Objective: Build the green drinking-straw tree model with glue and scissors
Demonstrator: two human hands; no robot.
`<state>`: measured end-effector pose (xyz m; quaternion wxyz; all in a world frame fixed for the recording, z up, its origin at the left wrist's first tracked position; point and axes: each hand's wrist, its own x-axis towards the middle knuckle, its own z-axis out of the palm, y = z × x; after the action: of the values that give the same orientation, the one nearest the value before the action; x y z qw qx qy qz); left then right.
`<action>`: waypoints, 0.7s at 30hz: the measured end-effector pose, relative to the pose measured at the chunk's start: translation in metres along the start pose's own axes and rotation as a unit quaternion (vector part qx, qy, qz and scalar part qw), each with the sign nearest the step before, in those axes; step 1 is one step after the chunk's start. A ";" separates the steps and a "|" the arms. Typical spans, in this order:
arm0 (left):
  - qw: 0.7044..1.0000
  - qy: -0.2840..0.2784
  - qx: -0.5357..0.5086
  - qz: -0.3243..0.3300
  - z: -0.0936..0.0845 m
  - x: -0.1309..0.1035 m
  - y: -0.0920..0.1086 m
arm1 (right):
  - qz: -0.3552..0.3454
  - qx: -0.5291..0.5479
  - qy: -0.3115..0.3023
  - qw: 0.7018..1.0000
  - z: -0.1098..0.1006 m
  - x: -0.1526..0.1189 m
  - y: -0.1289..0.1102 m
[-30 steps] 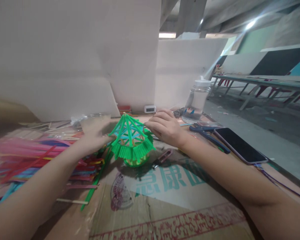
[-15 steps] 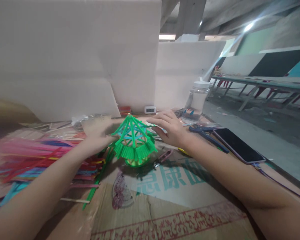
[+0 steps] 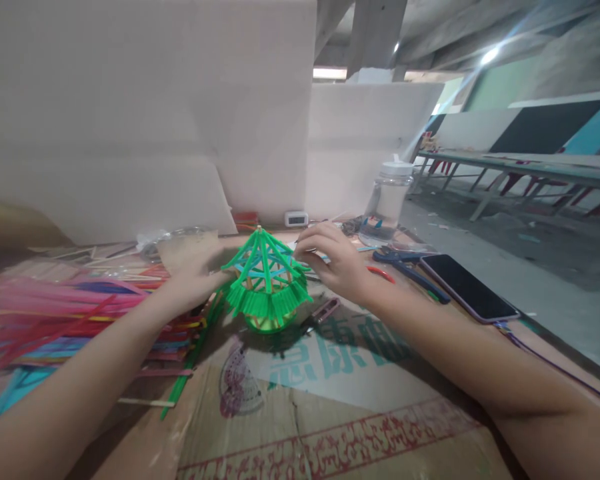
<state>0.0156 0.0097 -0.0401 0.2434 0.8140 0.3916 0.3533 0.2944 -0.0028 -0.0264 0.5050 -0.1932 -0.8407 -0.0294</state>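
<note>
A small pavilion-like model made of green pipe cleaners stands on the cardboard. It has a pointed frame with light blue cross pieces inside and a fringed green skirt below. My left hand grips its left side, the fingertips partly hidden behind it. At its right edge my right hand is closed with bent fingers; whatever they pinch is too small to make out. Just below that hand lies a pair of small pinkish snips. A clear protractor rests nearer to me.
Many coloured pipe cleaners are heaped at left. Dark-handled pliers, a phone and a water bottle stand or lie at right. Behind are a small white clock and pale board walls.
The view has shifted slightly right. My right fingers have curled closer together beside the model, and a red curved handle now shows behind my right wrist. My left hand stays at the model.
</note>
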 end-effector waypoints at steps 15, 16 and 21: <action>1.000 0.000 0.010 -0.007 0.000 -0.001 0.008 | 0.298 0.043 -0.136 0.944 -0.034 -0.015 -0.030; 1.000 -0.003 0.011 -0.006 0.000 -0.001 0.007 | 0.319 0.049 -0.125 0.938 -0.030 -0.015 -0.027; 1.000 -0.007 -0.002 0.002 0.001 -0.001 0.006 | 0.471 0.241 -0.067 0.846 -0.005 -0.016 -0.009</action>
<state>0.0193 0.0053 -0.0370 0.2474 0.8168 0.3872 0.3489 0.3021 -0.0174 -0.0363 0.4311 -0.4395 -0.6615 0.4283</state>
